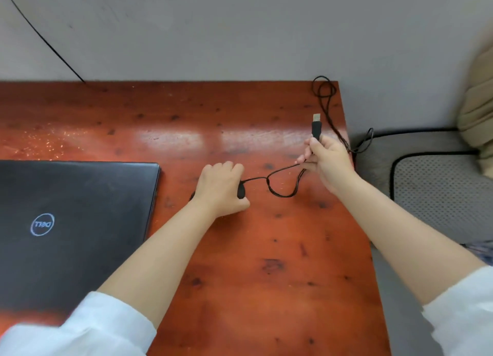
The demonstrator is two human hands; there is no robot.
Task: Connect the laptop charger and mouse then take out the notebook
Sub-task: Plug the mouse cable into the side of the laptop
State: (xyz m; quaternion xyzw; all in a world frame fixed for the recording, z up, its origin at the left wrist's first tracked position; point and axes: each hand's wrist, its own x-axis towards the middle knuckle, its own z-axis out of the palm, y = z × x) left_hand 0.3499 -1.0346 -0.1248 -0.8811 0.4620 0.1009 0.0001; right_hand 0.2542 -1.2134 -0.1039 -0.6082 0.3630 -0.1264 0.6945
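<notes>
A closed black laptop (72,222) lies on the left of the reddish wooden desk (253,262). My left hand (221,189) covers a black mouse (241,191) on the desk, just right of the laptop. The mouse's thin black cable (277,187) loops across the desk to my right hand (329,161), which holds the black USB plug (316,127) upright above the desk, metal end up. No notebook is in view.
More black cable (324,91) coils at the desk's back right corner and trails over the edge. A grey cushioned seat (432,185) stands right of the desk. Another black cord (40,35) runs down the grey wall at the back left.
</notes>
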